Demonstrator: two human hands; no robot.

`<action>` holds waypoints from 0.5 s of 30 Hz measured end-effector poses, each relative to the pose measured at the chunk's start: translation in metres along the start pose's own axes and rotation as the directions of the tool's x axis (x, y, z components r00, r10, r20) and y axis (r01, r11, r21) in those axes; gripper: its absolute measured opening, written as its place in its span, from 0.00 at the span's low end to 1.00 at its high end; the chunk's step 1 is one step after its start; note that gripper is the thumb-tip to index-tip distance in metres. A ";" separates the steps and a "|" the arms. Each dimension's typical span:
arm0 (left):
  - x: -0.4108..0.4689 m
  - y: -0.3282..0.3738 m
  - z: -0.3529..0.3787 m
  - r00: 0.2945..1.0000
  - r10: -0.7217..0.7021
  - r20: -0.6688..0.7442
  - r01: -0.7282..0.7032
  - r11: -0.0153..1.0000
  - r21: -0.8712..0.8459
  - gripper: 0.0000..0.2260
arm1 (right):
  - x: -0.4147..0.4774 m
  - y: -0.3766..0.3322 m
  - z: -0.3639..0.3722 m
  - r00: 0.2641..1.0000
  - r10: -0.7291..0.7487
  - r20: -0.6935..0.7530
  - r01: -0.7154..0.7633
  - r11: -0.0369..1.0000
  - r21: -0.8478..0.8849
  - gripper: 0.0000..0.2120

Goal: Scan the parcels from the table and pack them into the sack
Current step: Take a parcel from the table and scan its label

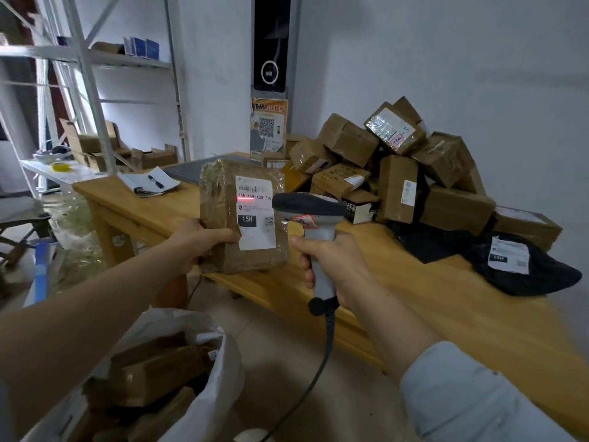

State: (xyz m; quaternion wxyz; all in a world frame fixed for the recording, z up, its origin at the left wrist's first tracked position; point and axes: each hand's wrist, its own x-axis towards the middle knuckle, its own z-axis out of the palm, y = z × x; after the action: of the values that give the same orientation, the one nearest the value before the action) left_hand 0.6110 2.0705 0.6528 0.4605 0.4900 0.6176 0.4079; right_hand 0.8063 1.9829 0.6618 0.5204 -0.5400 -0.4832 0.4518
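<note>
The held parcel (220, 199) is brown cardboard under crinkled, glossy clear tape, and it carries a matt white paper label (256, 215). The barcode scanner (315, 218) is smooth plastic, dark grey on the head and light grey on the handle. The bench (446, 301) is pale wood with a smooth, low-sheen top. The piled parcels (398, 161) are taped cardboard too. A black mailer (541, 275) looks like soft matt plastic film. The sack (213, 387) is white plastic. The shelving (91, 90) is pale painted metal.
</note>
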 end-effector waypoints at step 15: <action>-0.001 -0.006 -0.014 0.998 0.054 -0.032 -0.053 0.998 0.031 0.31 | -0.001 -0.011 0.018 1.000 -0.023 0.016 0.022 0.999 0.023 0.10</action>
State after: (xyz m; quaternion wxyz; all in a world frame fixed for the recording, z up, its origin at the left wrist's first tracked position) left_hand 0.5963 2.0674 0.6502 0.4317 0.5067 0.6177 0.4186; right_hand 0.7876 1.9842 0.6714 0.5277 -0.5250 -0.4883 0.4555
